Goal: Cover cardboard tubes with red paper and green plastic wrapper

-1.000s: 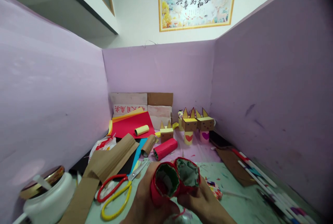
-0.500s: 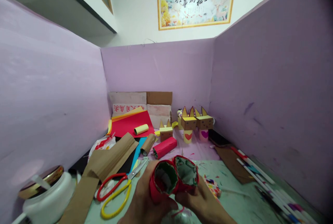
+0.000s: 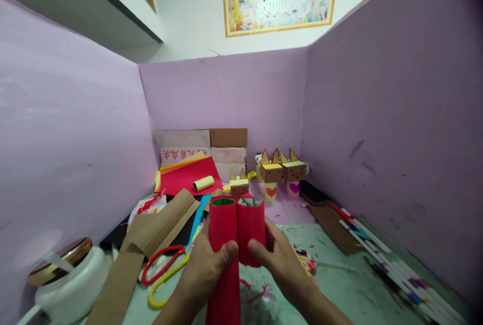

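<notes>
Two red paper-wrapped tubes stand side by side in front of me, pressed together. My left hand (image 3: 202, 269) grips the longer red tube (image 3: 223, 224), which runs down past the bottom edge of the view. The shorter red tube (image 3: 251, 224) is held in my right hand (image 3: 281, 259), with the thumb across its front. Their top rims are nearly level, and dark green shows inside the left one. Left of my left hand lie scissors (image 3: 183, 251) with one red and one yellow handle, their blades partly hidden behind the hand.
Brown cardboard strips (image 3: 166, 224) and a white tape dispenser (image 3: 70, 285) are at left. Red paper (image 3: 188, 176) bearing a small yellow tube (image 3: 204, 183) lies behind. Cardboard-eared figures (image 3: 270, 173) stand at the back. Markers (image 3: 377, 254) line the right; purple walls (image 3: 226, 93) surround the table.
Both tubes have tipped from openings facing me to upright, showing their red sides. They have risen slightly and now cover the red tube lying behind them. The view has shifted slightly.
</notes>
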Tool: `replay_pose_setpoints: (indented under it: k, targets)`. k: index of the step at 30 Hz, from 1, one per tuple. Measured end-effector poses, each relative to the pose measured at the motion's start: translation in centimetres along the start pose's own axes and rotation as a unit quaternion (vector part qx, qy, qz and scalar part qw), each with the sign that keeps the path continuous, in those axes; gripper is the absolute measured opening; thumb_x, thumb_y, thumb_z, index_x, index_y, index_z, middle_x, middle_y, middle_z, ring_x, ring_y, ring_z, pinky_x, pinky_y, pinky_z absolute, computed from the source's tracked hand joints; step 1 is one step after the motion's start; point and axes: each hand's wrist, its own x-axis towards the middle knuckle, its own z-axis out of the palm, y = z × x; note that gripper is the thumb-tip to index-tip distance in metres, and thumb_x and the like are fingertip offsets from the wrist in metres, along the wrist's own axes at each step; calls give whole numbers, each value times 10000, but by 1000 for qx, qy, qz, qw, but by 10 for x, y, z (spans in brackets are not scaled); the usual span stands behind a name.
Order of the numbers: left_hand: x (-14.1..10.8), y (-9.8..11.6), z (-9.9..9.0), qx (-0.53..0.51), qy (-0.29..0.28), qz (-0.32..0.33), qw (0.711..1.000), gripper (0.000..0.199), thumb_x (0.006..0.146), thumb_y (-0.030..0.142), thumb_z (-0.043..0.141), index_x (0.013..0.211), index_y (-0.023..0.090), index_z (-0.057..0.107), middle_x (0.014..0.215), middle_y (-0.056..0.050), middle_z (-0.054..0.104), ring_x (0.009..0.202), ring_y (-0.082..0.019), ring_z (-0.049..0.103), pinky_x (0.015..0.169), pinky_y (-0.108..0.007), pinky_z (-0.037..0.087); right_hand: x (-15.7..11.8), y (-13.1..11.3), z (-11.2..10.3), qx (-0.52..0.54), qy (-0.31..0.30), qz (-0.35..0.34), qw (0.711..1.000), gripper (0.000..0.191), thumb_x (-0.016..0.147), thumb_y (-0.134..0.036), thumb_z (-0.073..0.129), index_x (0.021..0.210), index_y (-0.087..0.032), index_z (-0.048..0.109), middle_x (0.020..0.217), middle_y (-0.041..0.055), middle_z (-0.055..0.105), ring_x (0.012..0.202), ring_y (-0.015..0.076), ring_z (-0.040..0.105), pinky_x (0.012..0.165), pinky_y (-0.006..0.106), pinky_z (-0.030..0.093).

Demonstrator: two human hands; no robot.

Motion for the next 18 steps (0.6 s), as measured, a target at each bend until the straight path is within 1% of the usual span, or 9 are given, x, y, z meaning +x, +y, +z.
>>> replay_pose_setpoints:
  k: [1, 3, 5, 7, 9, 11, 13, 16, 18]
  targets:
    - [2, 2, 1, -44, 1, -32, 999, 698, 644, 542, 736, 1197, 160, 543, 996, -119, 696, 876, -280, 658, 760, -337, 526, 3, -1, 1, -14, 4, 2, 1000, 537, 733, -569, 650, 1073, -159, 580, 1008, 109, 670, 921, 276, 603, 821, 386, 479]
    - [6, 1, 2, -126, -11, -109, 986, 688, 668, 523, 730, 1223, 169, 529, 921, -112, 711, 722, -233, 679, 639, -305, 546, 6, 0, 3, -14, 12, 23, 1000, 487, 791, -541, 596, 1085, -154, 570, 1055, 115, 654, 976, 270, 588, 880, 394, 456]
    - [9, -3, 2, -168, -25, -186, 968, 671, 661, 512, 743, 1200, 165, 545, 831, -101, 718, 536, -173, 650, 505, -256, 530, 7, 5, 6, 13, 19, 62, 998, 489, 809, -541, 570, 1106, -153, 552, 1103, 120, 638, 1023, 270, 575, 920, 403, 437]
    - [10, -10, 3, -189, -21, -230, 954, 655, 635, 501, 767, 1158, 162, 566, 767, -84, 718, 426, -133, 603, 429, -226, 508, 6, 11, 7, 36, 29, 102, 994, 524, 796, -559, 572, 1115, -145, 537, 1125, 133, 629, 1043, 279, 568, 942, 425, 422]
    - [11, -16, 4, -209, -10, -243, 947, 653, 608, 489, 790, 1130, 161, 575, 729, -71, 715, 400, -129, 593, 407, -223, 507, 5, 17, 8, 45, 40, 131, 989, 565, 773, -580, 584, 1116, -135, 525, 1120, 147, 629, 1043, 293, 569, 938, 450, 421]
    - [11, -20, 6, -219, -2, -244, 945, 655, 593, 489, 799, 1112, 158, 578, 692, -62, 709, 394, -134, 591, 393, -223, 504, 3, 21, 7, 46, 48, 143, 987, 592, 760, -591, 590, 1124, -131, 513, 1127, 155, 622, 1052, 301, 562, 937, 461, 421]
    - [10, -22, 7, -215, -2, -241, 946, 643, 593, 490, 799, 1098, 155, 584, 650, -54, 698, 386, -135, 584, 383, -220, 497, 2, 21, 5, 44, 53, 141, 988, 586, 755, -588, 596, 1117, -136, 507, 1139, 154, 611, 1054, 294, 557, 940, 451, 420]
    - [8, -23, 8, -188, 1, -227, 956, 616, 639, 503, 763, 1113, 153, 581, 592, -44, 678, 381, -145, 579, 377, -229, 497, 2, 18, 4, 36, 54, 122, 990, 542, 762, -564, 600, 1096, -147, 508, 1126, 139, 608, 1030, 272, 559, 937, 421, 426]
    - [8, -23, 8, -171, 5, -219, 961, 615, 672, 509, 735, 1147, 156, 566, 605, -50, 683, 385, -150, 580, 378, -238, 498, 1, 16, 4, 23, 54, 108, 992, 524, 768, -554, 596, 1090, -150, 511, 1104, 128, 610, 1010, 260, 558, 929, 405, 431]
